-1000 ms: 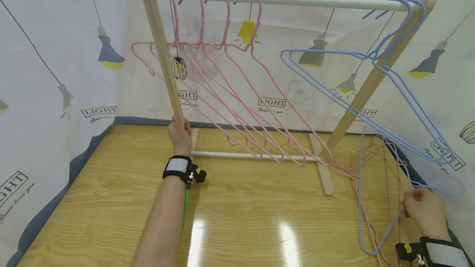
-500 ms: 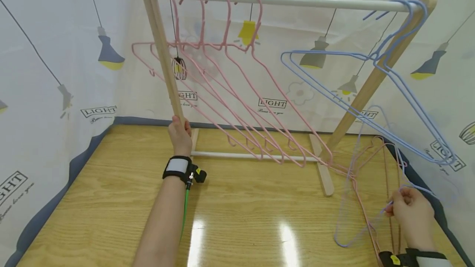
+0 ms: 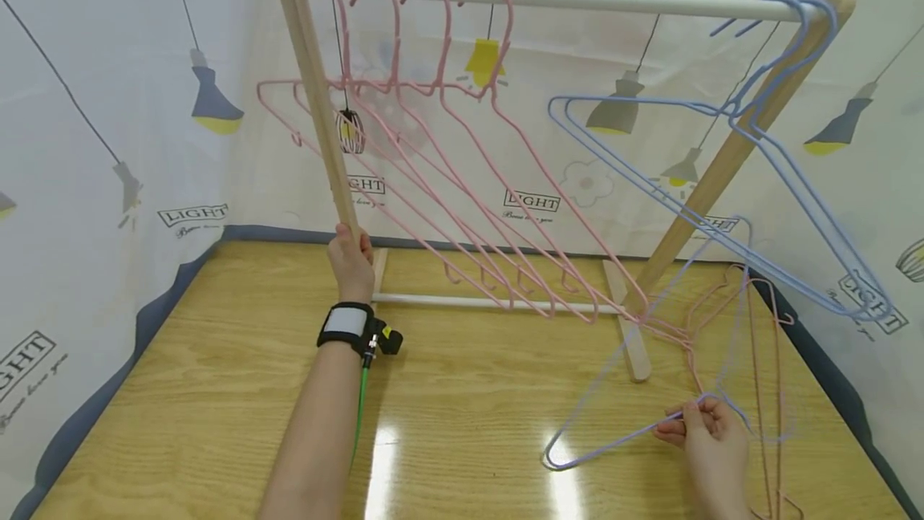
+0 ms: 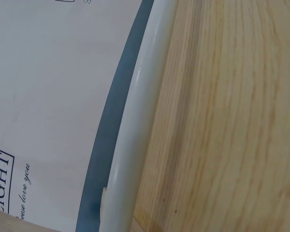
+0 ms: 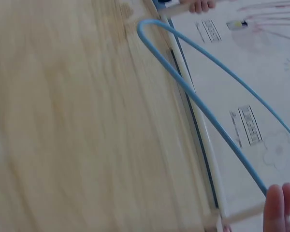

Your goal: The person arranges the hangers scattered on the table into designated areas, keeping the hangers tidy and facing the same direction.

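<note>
In the head view my left hand (image 3: 351,266) grips the lower part of the left wooden post (image 3: 325,119) of a hanger rack. At the lower right, my right hand (image 3: 711,448) pinches a blue clothes hanger (image 3: 606,448) by one long wire, above the table; its hook end is blurred. The right wrist view shows the same hanger (image 5: 198,100) reaching away from the fingertips (image 5: 274,205). On the rack's white top bar (image 3: 613,0) several pink hangers (image 3: 508,38) hang at the left, and two blue hangers (image 3: 732,108) hang at the right end.
Pink hangers (image 3: 754,343) lie on the wooden table (image 3: 469,400) at the right, partly behind the held hanger. The rack's right foot (image 3: 635,351) and lower white bar (image 3: 498,303) stand on the table. A printed cloth (image 3: 577,223) surrounds the table at the back and sides.
My right hand has moved left and slightly down with the blue hanger, from the pink hangers at the right toward the table's middle. The left hand still grips the post.
</note>
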`<act>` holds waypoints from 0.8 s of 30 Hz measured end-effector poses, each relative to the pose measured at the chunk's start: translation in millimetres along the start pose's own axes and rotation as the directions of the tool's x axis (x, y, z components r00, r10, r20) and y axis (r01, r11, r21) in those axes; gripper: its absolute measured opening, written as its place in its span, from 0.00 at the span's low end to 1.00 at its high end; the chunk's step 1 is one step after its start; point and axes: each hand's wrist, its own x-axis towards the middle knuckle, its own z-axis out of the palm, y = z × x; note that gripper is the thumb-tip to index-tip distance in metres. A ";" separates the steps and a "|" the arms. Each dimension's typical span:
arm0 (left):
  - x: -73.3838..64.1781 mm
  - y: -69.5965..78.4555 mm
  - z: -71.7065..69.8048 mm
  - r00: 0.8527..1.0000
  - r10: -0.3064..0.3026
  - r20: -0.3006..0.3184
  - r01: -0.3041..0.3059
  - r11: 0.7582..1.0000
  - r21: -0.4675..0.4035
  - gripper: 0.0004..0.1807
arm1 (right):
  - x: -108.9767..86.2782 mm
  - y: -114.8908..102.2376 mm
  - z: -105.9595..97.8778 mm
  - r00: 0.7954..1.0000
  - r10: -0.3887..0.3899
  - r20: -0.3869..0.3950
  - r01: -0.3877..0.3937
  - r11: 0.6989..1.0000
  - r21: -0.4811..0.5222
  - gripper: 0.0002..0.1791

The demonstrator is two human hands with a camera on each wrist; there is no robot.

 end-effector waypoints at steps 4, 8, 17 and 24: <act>3.9 -12.8 0.1 0.999 -0.027 -0.019 0.027 1.000 0.012 0.48 | -14.7 8.8 13.9 1.000 -0.005 -0.005 0.004 1.000 -0.012 0.06; 4.6 -14.6 0.1 0.999 -0.023 -0.024 0.023 1.000 0.012 0.48 | -25.8 18.2 27.3 0.999 -0.021 -0.031 0.022 0.999 0.043 0.05; -4.6 12.8 0.2 1.000 -0.002 0.019 0.002 1.000 -0.025 0.58 | -47.0 27.4 50.8 0.999 -0.033 0.030 0.031 0.997 0.067 0.05; -2.6 6.5 0.2 1.000 -0.004 0.018 0.004 1.000 -0.028 0.55 | -54.4 28.7 60.8 0.993 -0.035 0.115 0.034 0.999 0.006 0.05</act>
